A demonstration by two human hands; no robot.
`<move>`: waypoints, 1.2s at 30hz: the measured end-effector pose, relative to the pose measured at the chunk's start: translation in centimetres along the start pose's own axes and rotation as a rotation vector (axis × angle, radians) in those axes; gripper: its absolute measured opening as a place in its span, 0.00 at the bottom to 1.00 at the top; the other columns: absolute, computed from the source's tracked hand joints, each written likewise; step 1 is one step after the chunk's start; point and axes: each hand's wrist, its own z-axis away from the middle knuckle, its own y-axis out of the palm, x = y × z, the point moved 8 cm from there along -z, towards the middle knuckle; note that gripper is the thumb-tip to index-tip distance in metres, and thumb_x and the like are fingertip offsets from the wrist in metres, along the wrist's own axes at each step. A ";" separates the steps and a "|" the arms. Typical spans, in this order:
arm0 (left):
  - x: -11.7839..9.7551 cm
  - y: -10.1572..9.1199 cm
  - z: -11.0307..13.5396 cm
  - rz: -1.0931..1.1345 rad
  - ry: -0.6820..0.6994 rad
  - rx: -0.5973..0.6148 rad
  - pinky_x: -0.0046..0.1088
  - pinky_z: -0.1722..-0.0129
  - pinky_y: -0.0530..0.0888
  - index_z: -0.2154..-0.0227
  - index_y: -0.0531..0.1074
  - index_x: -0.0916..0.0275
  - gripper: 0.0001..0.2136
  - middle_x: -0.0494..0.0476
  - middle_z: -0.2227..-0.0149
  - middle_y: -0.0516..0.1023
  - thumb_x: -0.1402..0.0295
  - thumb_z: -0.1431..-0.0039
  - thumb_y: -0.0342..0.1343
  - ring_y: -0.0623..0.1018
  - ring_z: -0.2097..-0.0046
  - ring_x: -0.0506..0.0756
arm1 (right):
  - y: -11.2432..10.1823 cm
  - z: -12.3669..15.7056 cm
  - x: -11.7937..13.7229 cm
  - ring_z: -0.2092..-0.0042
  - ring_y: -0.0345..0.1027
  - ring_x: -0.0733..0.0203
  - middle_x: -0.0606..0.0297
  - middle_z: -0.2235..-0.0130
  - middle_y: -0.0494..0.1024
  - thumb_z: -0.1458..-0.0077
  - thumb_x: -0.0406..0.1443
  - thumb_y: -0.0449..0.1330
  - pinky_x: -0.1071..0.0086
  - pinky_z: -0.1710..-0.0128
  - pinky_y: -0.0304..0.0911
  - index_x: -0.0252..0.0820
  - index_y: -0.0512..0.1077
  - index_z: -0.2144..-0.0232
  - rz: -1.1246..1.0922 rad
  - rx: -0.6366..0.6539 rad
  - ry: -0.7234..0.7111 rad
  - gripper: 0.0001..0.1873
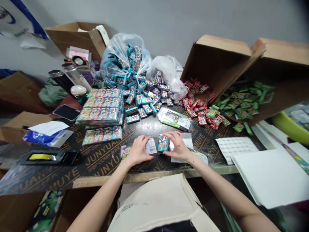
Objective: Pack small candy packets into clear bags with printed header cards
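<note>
My left hand [138,149] grips a clear plastic sleeve with a white barcode label [151,146], lying on the table near its front edge. My right hand [177,145] pinches a small blue card pack [163,142] at the sleeve's mouth. Both hands have curled fingers. More clear sleeves [175,118] lie just beyond the hands. A stack of filled colourful sleeves [102,108] stands to the left.
Loose blue packs [141,109] spill from clear bags [125,61]. Red packs [198,103] and green packs [243,103] pour from tipped cardboard boxes [217,58]. White label sheets [235,145], white boards [270,175], a tape dispenser [48,157] and a phone [66,112] lie around.
</note>
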 end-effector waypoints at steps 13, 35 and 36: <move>-0.7 -1.8 -0.4 0.107 -0.003 0.021 0.40 0.49 0.63 0.49 0.61 0.59 0.38 0.58 0.53 0.65 0.59 0.69 0.65 0.66 0.50 0.62 | -0.8 -1.2 1.0 0.51 0.59 0.51 0.60 0.53 0.67 0.67 0.40 0.65 0.58 0.49 0.49 0.43 0.58 0.51 -0.249 0.009 -0.115 0.38; -2.7 -2.8 -1.2 0.002 0.158 0.096 0.41 0.50 0.60 0.53 0.59 0.60 0.35 0.58 0.54 0.64 0.59 0.68 0.64 0.65 0.52 0.62 | -2.0 -3.7 1.0 0.51 0.61 0.53 0.58 0.49 0.65 0.70 0.36 0.66 0.60 0.49 0.49 0.44 0.54 0.46 -0.293 0.244 -0.150 0.46; -2.6 -2.6 -1.1 0.006 0.148 0.086 0.41 0.51 0.61 0.53 0.58 0.60 0.35 0.58 0.54 0.64 0.59 0.68 0.64 0.65 0.52 0.62 | -1.9 -3.6 1.2 0.50 0.60 0.52 0.58 0.49 0.65 0.70 0.36 0.67 0.59 0.49 0.48 0.43 0.55 0.46 -0.274 0.246 -0.161 0.46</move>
